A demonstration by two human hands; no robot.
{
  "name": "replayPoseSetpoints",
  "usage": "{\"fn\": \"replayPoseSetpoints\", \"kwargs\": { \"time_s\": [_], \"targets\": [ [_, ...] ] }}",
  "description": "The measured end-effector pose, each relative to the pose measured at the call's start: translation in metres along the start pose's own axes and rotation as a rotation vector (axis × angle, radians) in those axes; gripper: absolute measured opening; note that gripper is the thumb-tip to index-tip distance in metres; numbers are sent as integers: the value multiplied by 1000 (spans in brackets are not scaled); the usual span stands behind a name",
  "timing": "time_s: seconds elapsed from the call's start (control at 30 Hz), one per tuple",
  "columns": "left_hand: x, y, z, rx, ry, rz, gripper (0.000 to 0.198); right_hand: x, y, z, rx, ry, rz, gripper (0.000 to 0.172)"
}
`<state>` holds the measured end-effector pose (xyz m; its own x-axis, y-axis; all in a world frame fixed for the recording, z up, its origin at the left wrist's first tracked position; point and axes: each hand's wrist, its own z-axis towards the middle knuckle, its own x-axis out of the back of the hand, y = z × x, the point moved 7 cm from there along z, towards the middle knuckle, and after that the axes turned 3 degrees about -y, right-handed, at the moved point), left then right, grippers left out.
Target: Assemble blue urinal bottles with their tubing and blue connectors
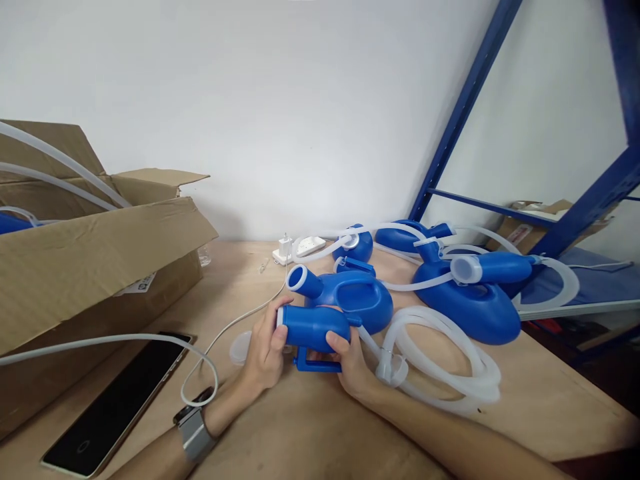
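Both of my hands grip a blue plastic urinal cup, which lies sideways just above the table. My left hand is closed around its white-rimmed mouth end. My right hand holds the narrower spout end, and a blue handle hangs below the cup. Just behind it rests a blue urinal bottle with its open neck pointing up and left. A coiled translucent hose lies to the right of my right hand, a white clip at its near side. Beside my left hand sits a round translucent cap.
More blue bottles with hoses crowd the right side. An open cardboard box holding hoses stands at left, near a black phone-like device. A white power strip sits by the wall; its cable loops leftward. A blue shelf frame rises at right.
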<state>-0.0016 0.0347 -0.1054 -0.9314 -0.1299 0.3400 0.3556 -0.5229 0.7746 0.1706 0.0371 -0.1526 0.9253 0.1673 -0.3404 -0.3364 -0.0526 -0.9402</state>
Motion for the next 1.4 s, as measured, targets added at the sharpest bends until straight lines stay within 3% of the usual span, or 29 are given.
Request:
{"fn": "replayPoseSetpoints", "kwargs": {
  "time_s": [0.3,0.6,1.13,1.4],
  "targets": [
    [7,1,-4,-119,-47,23,60,-6,-10,-8,-38,-42,-54,90],
    [-1,4,-7,-87,-52,29,60,0,4,-2,-33,31,14,87],
    [13,7,-5,10,160,71,51,13,12,1,-18,68,23,82],
    [5,8,-4,-104,-34,94,73,-4,-2,-3,-47,-3,-12,82]
  ]
}}
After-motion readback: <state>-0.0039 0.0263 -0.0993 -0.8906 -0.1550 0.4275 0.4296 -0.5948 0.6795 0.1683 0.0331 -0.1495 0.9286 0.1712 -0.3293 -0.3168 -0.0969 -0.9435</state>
